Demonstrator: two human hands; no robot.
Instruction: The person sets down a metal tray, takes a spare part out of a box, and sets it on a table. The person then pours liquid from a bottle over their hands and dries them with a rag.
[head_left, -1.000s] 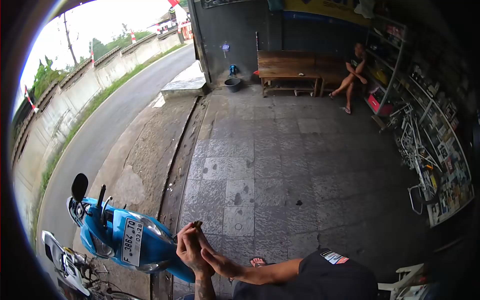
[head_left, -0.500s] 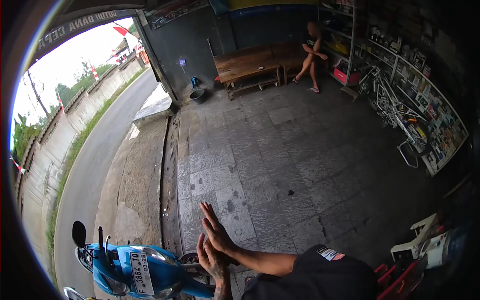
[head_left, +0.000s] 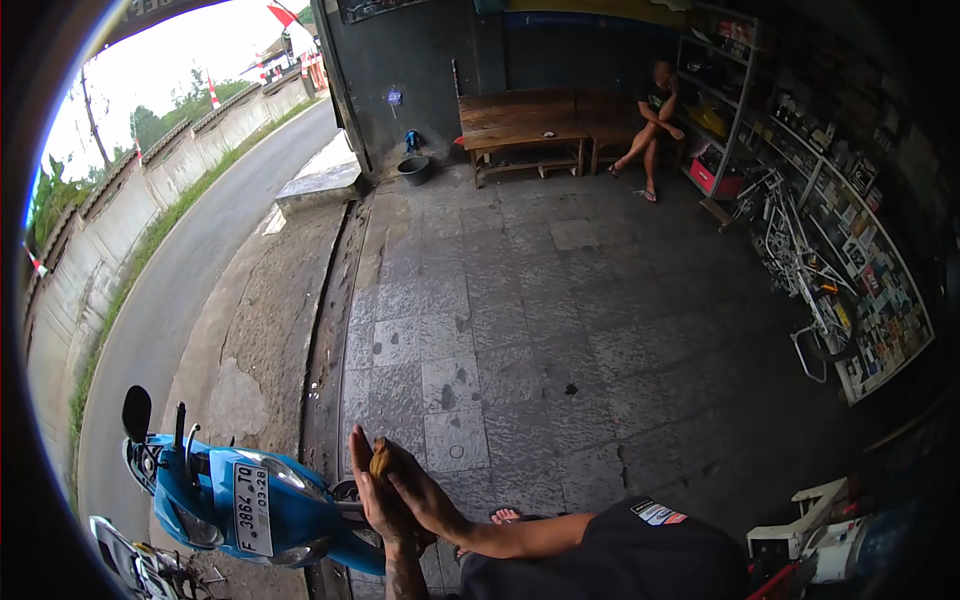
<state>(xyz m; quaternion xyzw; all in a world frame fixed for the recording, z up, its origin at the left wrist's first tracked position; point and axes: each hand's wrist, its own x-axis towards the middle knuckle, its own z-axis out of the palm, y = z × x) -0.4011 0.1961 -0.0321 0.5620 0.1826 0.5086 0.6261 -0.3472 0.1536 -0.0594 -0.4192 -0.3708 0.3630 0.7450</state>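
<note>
My left hand [head_left: 380, 505] and my right hand [head_left: 425, 497] touch each other, palm side to palm side, at the lower centre, just right of a blue motor scooter [head_left: 215, 500]. The left fingers are stretched upward. The right fingers bend over toward the left hand, and a tan-brown patch shows at their tips; I cannot tell whether it is skin or a small thing. The space between the palms is hidden. A dark sleeve [head_left: 640, 545] covers my right upper arm.
A seated person [head_left: 655, 130] is beside a wooden bench [head_left: 520, 120] at the back. A black basin [head_left: 413, 170] stands by the wall. Shelves [head_left: 715, 90], a bicycle frame [head_left: 800, 260] and a glass display case [head_left: 880, 300] line the right. A road [head_left: 190, 270] runs left.
The view has shifted, so the bench and person appear further right. Both hands have moved left and slightly down in view; the right fingers, stretched upward before, now look bent.
</note>
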